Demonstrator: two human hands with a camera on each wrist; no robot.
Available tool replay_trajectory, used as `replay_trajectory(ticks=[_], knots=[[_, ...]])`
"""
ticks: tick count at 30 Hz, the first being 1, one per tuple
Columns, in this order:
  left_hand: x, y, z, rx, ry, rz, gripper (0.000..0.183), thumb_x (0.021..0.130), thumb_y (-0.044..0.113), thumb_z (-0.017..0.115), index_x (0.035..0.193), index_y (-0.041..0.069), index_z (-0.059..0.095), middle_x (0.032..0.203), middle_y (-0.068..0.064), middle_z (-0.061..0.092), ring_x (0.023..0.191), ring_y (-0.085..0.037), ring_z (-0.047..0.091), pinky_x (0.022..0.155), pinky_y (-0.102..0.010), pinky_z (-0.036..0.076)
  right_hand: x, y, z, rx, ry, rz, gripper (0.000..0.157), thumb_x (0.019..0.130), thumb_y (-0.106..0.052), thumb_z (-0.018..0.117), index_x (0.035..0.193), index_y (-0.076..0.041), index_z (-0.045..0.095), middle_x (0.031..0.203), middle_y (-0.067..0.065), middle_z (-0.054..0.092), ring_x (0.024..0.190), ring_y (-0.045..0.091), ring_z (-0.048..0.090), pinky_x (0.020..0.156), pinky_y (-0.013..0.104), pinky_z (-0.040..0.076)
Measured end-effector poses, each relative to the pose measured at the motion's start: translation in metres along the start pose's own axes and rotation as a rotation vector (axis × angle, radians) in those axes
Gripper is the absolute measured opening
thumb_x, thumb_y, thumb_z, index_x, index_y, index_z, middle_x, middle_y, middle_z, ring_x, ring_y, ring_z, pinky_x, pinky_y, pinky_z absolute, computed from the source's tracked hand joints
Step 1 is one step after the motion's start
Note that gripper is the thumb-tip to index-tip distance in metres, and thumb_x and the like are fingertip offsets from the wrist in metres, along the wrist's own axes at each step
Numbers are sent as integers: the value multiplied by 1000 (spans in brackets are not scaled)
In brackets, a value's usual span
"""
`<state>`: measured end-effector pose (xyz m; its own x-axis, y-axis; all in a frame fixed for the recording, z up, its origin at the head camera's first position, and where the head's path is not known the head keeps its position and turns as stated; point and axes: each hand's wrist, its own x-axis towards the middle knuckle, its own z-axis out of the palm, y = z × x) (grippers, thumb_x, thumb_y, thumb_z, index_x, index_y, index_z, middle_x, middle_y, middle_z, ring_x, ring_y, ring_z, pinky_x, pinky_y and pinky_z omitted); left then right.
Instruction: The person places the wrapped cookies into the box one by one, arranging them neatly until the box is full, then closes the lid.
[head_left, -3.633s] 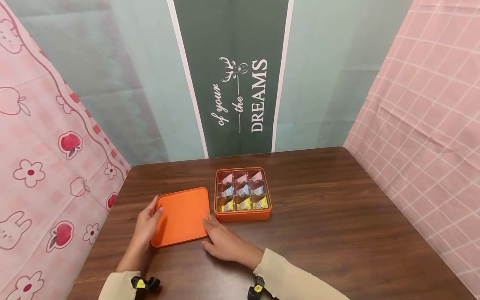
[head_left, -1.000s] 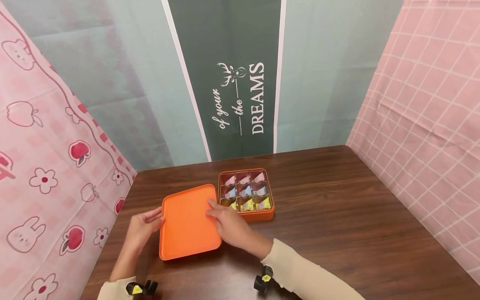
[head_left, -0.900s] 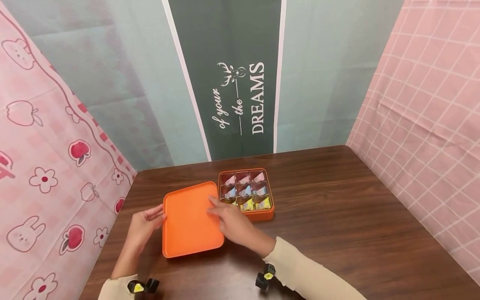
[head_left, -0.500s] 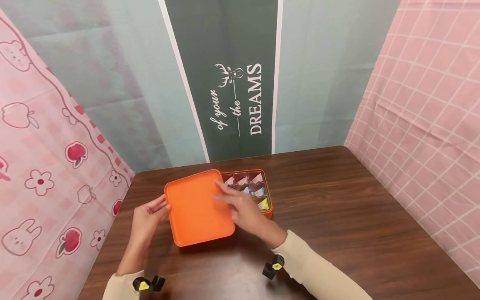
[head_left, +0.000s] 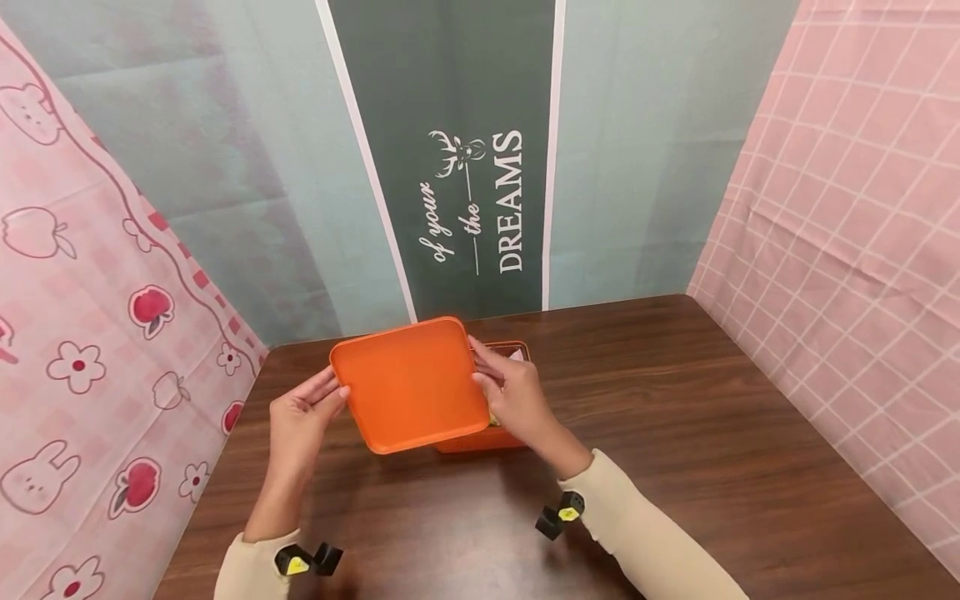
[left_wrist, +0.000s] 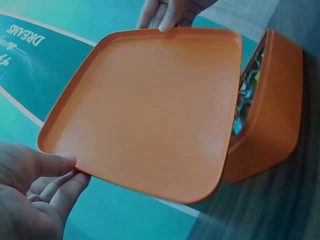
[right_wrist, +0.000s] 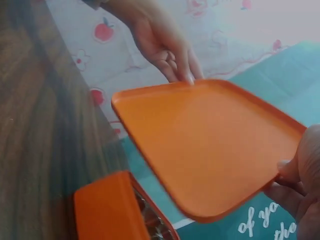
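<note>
An orange square lid (head_left: pixel 412 385) is held up off the table, tilted, its rimmed inner side toward the head camera. My left hand (head_left: pixel 302 417) pinches its left edge, thumb on the inner face. On the opposite edge, my right hand (head_left: pixel 519 400) pinches the rim between thumb and fingers. Behind and below the lid stands the orange box (head_left: pixel 480 439), mostly hidden in the head view. The left wrist view shows the box (left_wrist: pixel 277 110) apart from the lid (left_wrist: pixel 145 110), with a few wrapped sweets (left_wrist: pixel 245 92) visible inside.
A dark wood-grain table (head_left: pixel 675 433) carries the box. Behind it hangs a green cloth (head_left: pixel 630 167) with white lettering. Pink patterned cloth (head_left: pixel 82 333) borders the left side and pink checked cloth (head_left: pixel 847 250) the right.
The lid has risen from the table and moved right and away, now covering most of the box from view. My right hand has shifted from the lid's inner face to pinching its right edge.
</note>
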<state>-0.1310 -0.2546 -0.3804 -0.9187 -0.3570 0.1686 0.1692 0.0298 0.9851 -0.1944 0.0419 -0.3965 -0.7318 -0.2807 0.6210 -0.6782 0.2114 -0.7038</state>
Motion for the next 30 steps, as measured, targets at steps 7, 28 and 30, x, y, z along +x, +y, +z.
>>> replay_trajectory(ticks=[7, 28, 30], knots=[[2, 7, 14, -35, 12, 78, 40, 87, -11, 73, 126, -12, 66, 96, 6, 78, 90, -8, 75, 80, -24, 58, 6, -1, -18, 8, -15, 141, 46, 83, 7, 78, 128, -1, 70, 114, 14, 74, 99, 22, 75, 80, 34, 59], [-1, 8, 36, 176, 51, 385, 29, 83, -4, 80, 112, 1, 78, 100, 5, 76, 84, -3, 74, 74, -17, 57, 16, 13, -45, -80, 72, -69, 33, 81, 11, 78, 110, -3, 79, 108, 8, 77, 98, 22, 74, 82, 28, 59], [-1, 7, 37, 157, 20, 391, 30, 85, -5, 78, 114, 2, 78, 101, 2, 77, 81, -8, 75, 75, -18, 58, 17, 15, -46, -112, 91, -117, 32, 80, 12, 79, 108, -3, 80, 107, 7, 77, 99, 21, 73, 87, 28, 57]])
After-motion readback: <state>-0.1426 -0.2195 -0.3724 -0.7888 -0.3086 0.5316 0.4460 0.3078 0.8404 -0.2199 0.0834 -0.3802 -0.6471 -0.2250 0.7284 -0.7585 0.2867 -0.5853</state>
